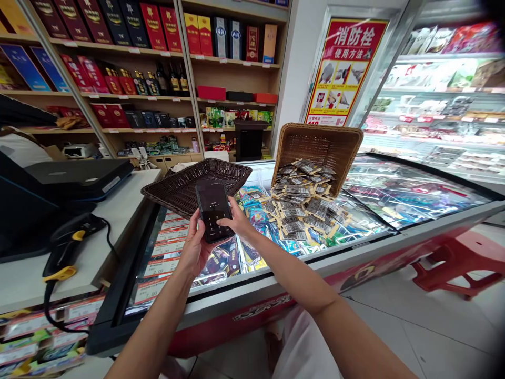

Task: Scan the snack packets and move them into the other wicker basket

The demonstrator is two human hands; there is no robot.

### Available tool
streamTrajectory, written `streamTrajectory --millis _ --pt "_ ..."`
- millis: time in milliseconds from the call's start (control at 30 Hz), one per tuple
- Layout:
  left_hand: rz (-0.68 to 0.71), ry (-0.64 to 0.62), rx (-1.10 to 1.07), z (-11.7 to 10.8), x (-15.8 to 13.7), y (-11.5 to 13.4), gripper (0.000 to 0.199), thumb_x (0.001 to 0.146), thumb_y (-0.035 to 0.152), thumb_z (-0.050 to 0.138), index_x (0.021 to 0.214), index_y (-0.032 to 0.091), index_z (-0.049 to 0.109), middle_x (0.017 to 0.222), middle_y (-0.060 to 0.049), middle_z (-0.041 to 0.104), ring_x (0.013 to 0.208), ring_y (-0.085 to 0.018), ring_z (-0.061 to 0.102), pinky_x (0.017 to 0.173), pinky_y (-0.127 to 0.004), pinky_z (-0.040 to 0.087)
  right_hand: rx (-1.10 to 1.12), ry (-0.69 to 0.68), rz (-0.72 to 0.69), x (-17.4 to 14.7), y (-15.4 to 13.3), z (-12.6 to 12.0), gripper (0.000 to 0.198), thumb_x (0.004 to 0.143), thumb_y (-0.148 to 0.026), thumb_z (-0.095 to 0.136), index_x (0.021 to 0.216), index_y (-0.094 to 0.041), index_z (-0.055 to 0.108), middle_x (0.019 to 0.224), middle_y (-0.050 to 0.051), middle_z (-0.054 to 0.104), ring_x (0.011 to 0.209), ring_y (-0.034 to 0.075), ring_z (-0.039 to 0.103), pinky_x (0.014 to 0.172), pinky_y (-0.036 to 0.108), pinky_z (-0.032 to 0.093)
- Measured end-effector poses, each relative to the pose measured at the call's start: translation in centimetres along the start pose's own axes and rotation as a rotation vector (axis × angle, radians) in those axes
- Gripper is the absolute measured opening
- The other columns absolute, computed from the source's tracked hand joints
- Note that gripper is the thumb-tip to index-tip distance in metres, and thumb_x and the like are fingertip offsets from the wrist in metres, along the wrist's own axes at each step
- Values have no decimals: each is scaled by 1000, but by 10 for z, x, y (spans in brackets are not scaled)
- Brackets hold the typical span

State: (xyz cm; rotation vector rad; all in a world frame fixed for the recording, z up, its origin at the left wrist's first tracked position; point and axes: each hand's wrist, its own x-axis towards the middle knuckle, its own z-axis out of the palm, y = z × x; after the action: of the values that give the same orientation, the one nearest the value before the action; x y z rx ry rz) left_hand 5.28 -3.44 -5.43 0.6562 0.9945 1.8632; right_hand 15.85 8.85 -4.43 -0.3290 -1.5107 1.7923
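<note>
A black smartphone [213,202] is held upright above the glass-topped chest freezer, its dark screen showing a number keypad. My left hand [196,245] is closed around its lower left side. My right hand [236,218] grips the right edge, and its thumb lies over the keypad. Behind the phone is a dark brown wicker basket [177,184], with no contents visible in it. To the right, a lighter wicker basket [319,145] lies tipped on its side, and many small flat packets [294,210] spill from it onto the freezer glass.
A barcode scanner [71,245] with a cable rests on the white counter [130,195] at left, near black checkout equipment [79,176]. Shelves of boxes and bottles [169,79] line the back. A red plastic stool [465,263] stands at right. A lit display fridge [442,105] is behind.
</note>
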Motion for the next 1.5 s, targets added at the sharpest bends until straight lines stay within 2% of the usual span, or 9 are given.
streamTrajectory --millis 200,567,1000,1267,1500 --pt "9 -6 -21 2 0 -1 69 89 52 86 149 41 53 149 -5 68 128 -32 72 101 -64 64 76 -13 -11 -2 -2 -1 73 67 -33 84 133 -27 53 116 1 76 116 27 70 101 39 58" --pt "-7 -23 -19 1 -1 1 70 91 51 84 152 42 51 148 -5 70 118 -30 76 100 -65 64 94 -27 4 -1 0 -2 68 68 -30 69 134 -27 55 101 0 76 98 26 70 79 34 56" --pt "5 1 -43 4 -3 4 70 89 50 87 149 41 53 141 -4 73 110 -27 78 96 -65 65 92 -74 -40 4 6 -8 75 62 -22 64 137 -26 55 106 0 76 104 27 70 86 37 58" --pt "8 -14 -25 1 -2 2 72 92 52 83 155 42 50 144 -6 72 114 -30 78 97 -64 66 102 -67 -44 2 4 -7 74 61 -22 63 135 -26 57 108 0 77 108 27 70 94 39 57" --pt "10 2 -38 3 -5 4 66 90 51 86 147 41 56 136 -3 76 113 -28 78 98 -62 66 109 -68 -28 1 2 -5 78 61 -21 63 139 -26 55 109 0 77 106 27 70 91 39 58"
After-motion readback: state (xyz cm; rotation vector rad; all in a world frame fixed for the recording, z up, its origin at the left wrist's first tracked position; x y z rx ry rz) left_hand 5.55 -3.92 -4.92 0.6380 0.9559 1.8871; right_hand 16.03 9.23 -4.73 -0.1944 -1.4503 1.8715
